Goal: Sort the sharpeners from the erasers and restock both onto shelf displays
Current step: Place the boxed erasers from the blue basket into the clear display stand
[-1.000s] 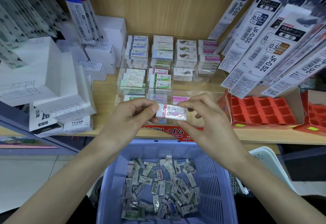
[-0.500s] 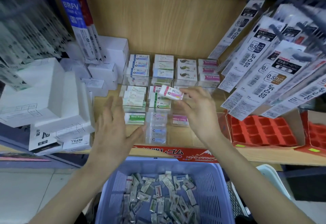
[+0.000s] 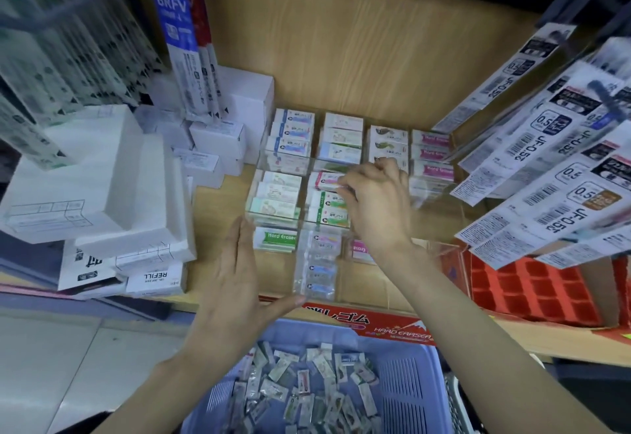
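Observation:
My right hand point(image 3: 374, 203) pinches a white eraser with a pink label point(image 3: 326, 180) and holds it over the middle compartment of the clear eraser display point(image 3: 273, 220) on the wooden shelf. Stacks of wrapped erasers fill the display's rows. My left hand point(image 3: 235, 273) hovers flat with straight fingers beside the display's front left, holding nothing. Below, a blue plastic basket point(image 3: 406, 396) holds several loose wrapped erasers point(image 3: 304, 389).
White refill boxes point(image 3: 112, 194) are stacked on the shelf at left. Hanging pen-refill packs point(image 3: 546, 167) crowd the right side above a red compartment tray point(image 3: 526, 286). A red "Hard Eraser" box flap point(image 3: 368, 324) lies at the shelf's front edge.
My left hand let go of the eraser and opened flat. My right hand carried the eraser forward and down into the middle of the display.

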Motion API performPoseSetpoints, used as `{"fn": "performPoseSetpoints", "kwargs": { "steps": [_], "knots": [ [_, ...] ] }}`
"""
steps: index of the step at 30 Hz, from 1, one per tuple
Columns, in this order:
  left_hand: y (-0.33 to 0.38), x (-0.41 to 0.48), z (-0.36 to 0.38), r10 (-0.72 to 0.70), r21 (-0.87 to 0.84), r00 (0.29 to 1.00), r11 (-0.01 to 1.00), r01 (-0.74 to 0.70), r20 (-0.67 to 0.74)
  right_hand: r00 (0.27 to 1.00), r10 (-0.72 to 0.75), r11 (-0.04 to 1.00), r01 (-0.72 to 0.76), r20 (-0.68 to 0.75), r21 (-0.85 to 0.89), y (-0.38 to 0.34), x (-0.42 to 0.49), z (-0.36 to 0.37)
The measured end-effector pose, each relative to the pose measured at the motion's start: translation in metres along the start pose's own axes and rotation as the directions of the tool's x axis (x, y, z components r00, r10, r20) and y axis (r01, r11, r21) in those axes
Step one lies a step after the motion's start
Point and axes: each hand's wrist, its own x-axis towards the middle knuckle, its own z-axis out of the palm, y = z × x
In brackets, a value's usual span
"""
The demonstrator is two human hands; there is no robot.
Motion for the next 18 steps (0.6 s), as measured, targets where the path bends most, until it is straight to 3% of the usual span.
{"fn": "performPoseSetpoints", "kwargs": {
  "steps": [3,5,10,14,16,17,18],
  "knots": [
    [0.001,0.0,0.003,0.005,0.018,1.0,1.0,-0.005,-0.001,0.999,0.025,0.999,-0.026,-0.036,-0.021,-0.004,-0.003,0.0],
    [0.002,-0.001,0.002,0.005,0.017,1.0,1.0,-0.005,0.01,0.998,0.035,0.998,-0.037,0.045,0.052,-0.005,-0.004,-0.006],
    [0.006,-0.017,-0.002,0.017,-0.026,1.0,1.0,-0.017,0.011,0.995,0.093,0.921,-0.097,0.029,0.377,-0.013,-0.054,-0.043],
    [-0.022,-0.059,0.004,0.103,-0.012,0.991,0.994,-0.104,-0.089,0.999,-0.032,0.833,0.018,0.017,0.553,-0.02,-0.141,-0.065],
    [-0.047,-0.087,0.015,0.057,0.03,0.992,0.998,-0.054,-0.11,0.983,-0.062,0.837,-0.044,0.175,0.545,-0.017,-0.186,-0.05],
    [-0.06,-0.101,0.023,0.013,0.049,0.996,0.999,-0.008,-0.092,0.944,-0.049,0.848,-0.132,0.325,0.513,-0.014,-0.205,-0.034],
    [-0.072,-0.114,0.032,-0.041,0.049,0.997,0.998,0.044,-0.058,0.862,-0.035,0.855,-0.237,0.506,0.462,-0.01,-0.222,-0.014]
  ]
}}
